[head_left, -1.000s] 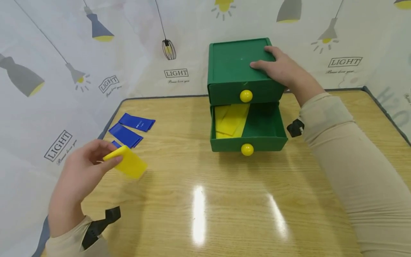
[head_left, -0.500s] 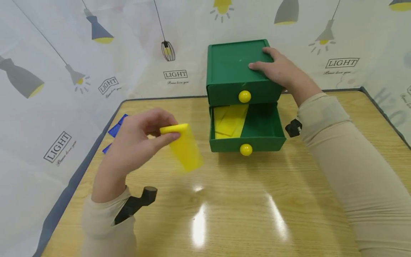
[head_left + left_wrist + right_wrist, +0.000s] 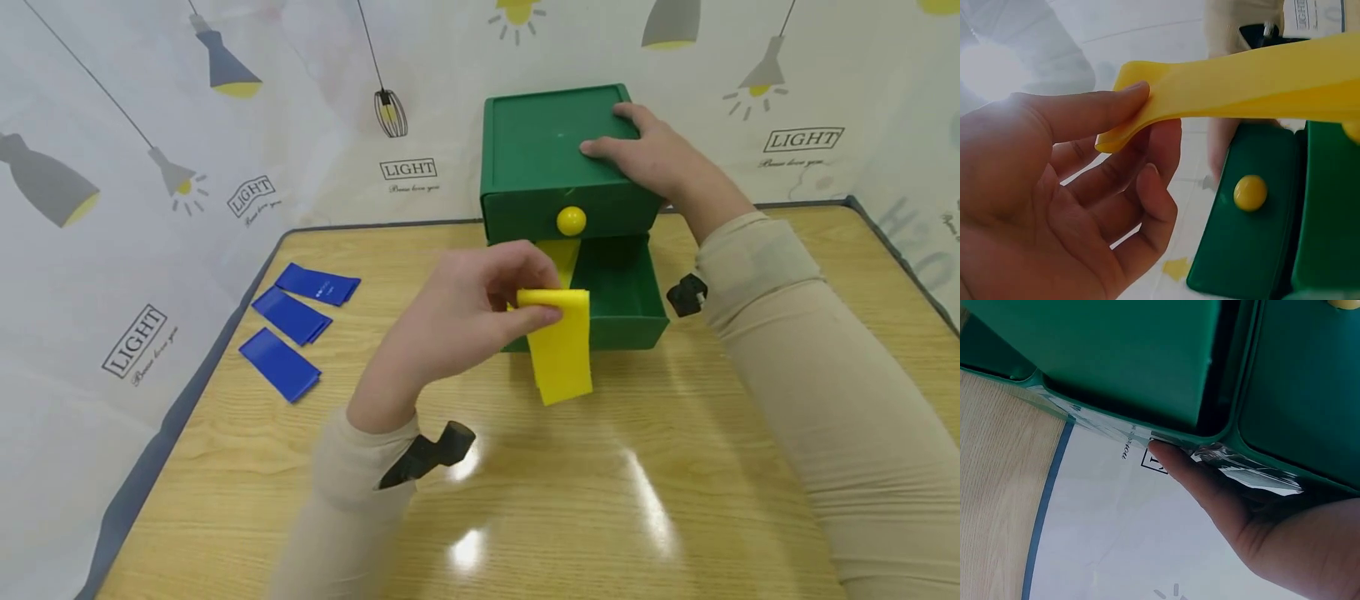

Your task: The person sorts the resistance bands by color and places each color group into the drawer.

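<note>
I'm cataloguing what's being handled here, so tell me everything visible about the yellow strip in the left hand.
The yellow strip is long, flat and smooth, with no printing visible. It looks like a thin, flexible, rubbery or plastic band, apparently doubled into layers. The left hand pinches it near its upper end, and the rest hangs down nearly straight. In the head view it appears in front of the open lower drawer; whether it touches the drawer I cannot tell.

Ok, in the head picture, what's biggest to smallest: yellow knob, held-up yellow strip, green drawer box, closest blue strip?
1. Green drawer box
2. Yellow strip
3. Blue strip
4. Yellow knob
The yellow strip is probably nearer the camera, so real sizes are unsure.
</note>
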Demonstrator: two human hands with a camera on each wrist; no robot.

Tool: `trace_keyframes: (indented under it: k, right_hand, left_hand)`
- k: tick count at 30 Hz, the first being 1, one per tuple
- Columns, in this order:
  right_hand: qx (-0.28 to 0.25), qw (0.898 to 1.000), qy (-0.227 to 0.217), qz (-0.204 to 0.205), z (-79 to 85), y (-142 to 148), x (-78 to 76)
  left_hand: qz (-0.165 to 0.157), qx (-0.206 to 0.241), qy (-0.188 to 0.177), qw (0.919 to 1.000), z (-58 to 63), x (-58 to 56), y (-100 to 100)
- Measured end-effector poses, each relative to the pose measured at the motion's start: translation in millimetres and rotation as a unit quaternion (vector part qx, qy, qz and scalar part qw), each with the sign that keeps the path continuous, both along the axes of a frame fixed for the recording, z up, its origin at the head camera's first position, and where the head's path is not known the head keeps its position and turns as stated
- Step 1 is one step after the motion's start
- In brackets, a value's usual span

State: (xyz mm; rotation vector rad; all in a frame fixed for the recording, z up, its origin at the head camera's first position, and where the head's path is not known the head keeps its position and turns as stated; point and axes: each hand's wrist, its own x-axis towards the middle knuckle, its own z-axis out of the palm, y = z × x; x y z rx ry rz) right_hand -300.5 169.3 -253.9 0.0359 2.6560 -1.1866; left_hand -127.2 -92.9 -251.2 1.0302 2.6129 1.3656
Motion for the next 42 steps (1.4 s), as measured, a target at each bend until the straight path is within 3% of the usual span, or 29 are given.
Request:
trace_keyframes:
  k: [7,17,27,34,42]
  right_hand:
    - [-0.003,1.000,0.004,-0.002,-0.5,0,0.7]
    - [-0.007,1.000,0.006,-0.002,-0.9,0,1.6]
    - [-0.005,1.000,0.010,-0.002,-1.1,-2,2.2]
    - [-0.001,1.000,0.015,0.002,-1.8,-2,2.0]
    - [-0.008,1.000,0.018,-0.001,-1.3,-1,2.8]
  left_hand:
    - [-0.001,-0.028,-0.002,0.9996,-10.9,-5.9,27]
    - [0.020,-0.037,-0.001,0.9991,-28.5,-21.9,44]
    - [0.053,-0.053,0.039,0.9964,-23.7,-38.4,50]
    - [0.096,-0.053,0.037,0.9933,-26.2,-50.4,51]
    - [0.132,-0.120,0.022,0.9838,-30.7,-63.6,58]
